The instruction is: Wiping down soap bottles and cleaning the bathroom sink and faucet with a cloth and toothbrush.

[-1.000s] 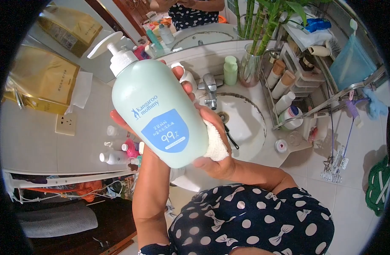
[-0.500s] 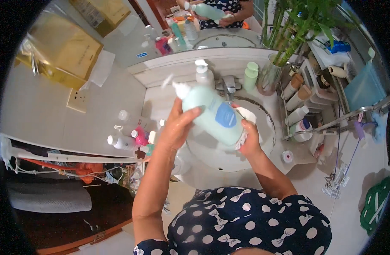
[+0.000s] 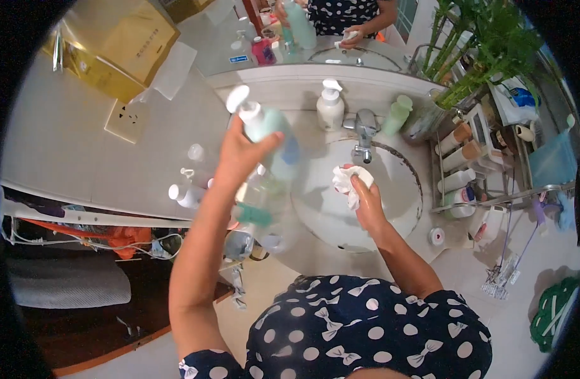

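My left hand [image 3: 239, 155] grips a pale green pump bottle [image 3: 281, 126] with a white pump head, just under its neck. The bottle stands nearly upright over the left part of the counter, slightly blurred; whether its base touches the counter I cannot tell. Over the sink [image 3: 400, 199], my right hand [image 3: 369, 205] is closed on a crumpled white cloth [image 3: 354, 179], bunched between thumb and fingers. Behind that hand is the chrome faucet [image 3: 365, 129]. A white pump bottle [image 3: 330, 107] stands left of the faucet, and a small green bottle [image 3: 398, 114] stands right of it.
Several small bottles, one of them white [image 3: 185, 196], crowd the counter's left end near my left forearm. On the right are a metal rack [image 3: 438, 167] of toiletries and a leafy plant [image 3: 485, 69] in a vase. A mirror [image 3: 264, 57] spans the back.
My right hand has come off the pump bottle, keeping the cloth. My left hand has carried the bottle leftward and turned it from tilted to nearly upright. The view has shifted slightly.
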A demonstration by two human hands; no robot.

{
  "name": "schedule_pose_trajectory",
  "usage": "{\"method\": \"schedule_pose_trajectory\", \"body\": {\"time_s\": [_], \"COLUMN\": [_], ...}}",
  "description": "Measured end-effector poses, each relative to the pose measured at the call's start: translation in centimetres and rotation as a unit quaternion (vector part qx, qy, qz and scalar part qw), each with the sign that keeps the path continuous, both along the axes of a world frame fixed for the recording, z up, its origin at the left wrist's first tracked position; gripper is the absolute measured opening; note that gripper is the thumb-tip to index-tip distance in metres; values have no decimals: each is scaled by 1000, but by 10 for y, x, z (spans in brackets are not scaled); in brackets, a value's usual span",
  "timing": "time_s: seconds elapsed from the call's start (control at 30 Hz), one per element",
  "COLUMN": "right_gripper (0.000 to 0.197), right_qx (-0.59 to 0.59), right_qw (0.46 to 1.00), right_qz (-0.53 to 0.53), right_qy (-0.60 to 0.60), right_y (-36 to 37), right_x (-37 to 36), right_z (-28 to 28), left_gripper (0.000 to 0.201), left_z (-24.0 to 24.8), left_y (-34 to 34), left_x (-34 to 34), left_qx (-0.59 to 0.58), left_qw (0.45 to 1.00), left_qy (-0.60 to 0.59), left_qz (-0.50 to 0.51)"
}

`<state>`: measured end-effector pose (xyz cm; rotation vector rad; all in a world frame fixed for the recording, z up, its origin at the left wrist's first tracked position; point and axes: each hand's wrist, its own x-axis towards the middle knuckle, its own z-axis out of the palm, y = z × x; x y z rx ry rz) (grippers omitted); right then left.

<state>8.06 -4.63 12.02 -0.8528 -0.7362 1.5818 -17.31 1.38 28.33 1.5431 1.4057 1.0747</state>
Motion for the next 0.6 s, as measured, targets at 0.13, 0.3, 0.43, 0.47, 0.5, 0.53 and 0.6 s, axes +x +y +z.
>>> {"method": "schedule_pose_trajectory", "body": {"time_s": [0.13, 0.3, 0.43, 0.47, 0.5, 0.53, 0.6], "right_gripper": [34, 34, 37, 37, 40, 43, 45], "right_qx": [18, 23, 7, 5, -6, -17, 36], "right_qw": [999, 996, 992, 992, 986, 978, 971], "right_qz": [10, 26, 60, 61, 78, 95, 91], "right_qy": [-43, -82, -106, -106, -145, -183, -216], "right_y": [13, 28, 45, 53, 64, 77, 103], "right_x": [-14, -26, -40, -47, -51, -56, -74], "right_z": [4, 11, 16, 13, 6, 0, -12], "left_gripper": [60, 62, 67, 68, 68, 68, 68], "left_z": [-18, -69, -120, -135, -139, -143, -149], "left_y": [33, 62, 65, 66, 68, 68, 67], "left_x": [-47, -92, -121, -129, -125, -121, -120], "left_qx": [55, 40, -25, -38, -39, -61, -86], "left_qw": [986, 979, 981, 982, 983, 982, 979], "left_qy": [142, 172, 156, 148, 147, 143, 142], "left_qz": [67, 97, 114, 111, 106, 108, 115]}}
